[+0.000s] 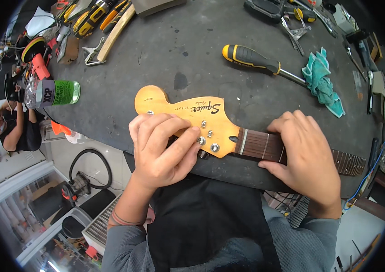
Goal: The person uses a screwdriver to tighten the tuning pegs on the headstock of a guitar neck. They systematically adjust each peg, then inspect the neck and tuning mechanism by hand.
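A guitar neck (253,144) with a dark fretboard lies along the table's near edge, its amber headstock (224,122) to the left. My right hand (303,156) wraps over the fretboard, thumb on the near side, fingers on the far side. Over the headstock, my left hand (158,147) is closed, thumb and fingertips together beside the row of metal tuning posts (215,147). Its fingers cover several of the posts, and what they pinch is hidden. Two small string guides (210,134) show just right of these fingertips.
Beyond the neck lie a yellow-and-black screwdriver (251,59) and a crumpled teal cloth (321,81). A clear bottle of green liquid (67,92) is at the left edge. Tools crowd the far corners, including a wooden-handled tool (116,34). Another person (20,129) is at far left.
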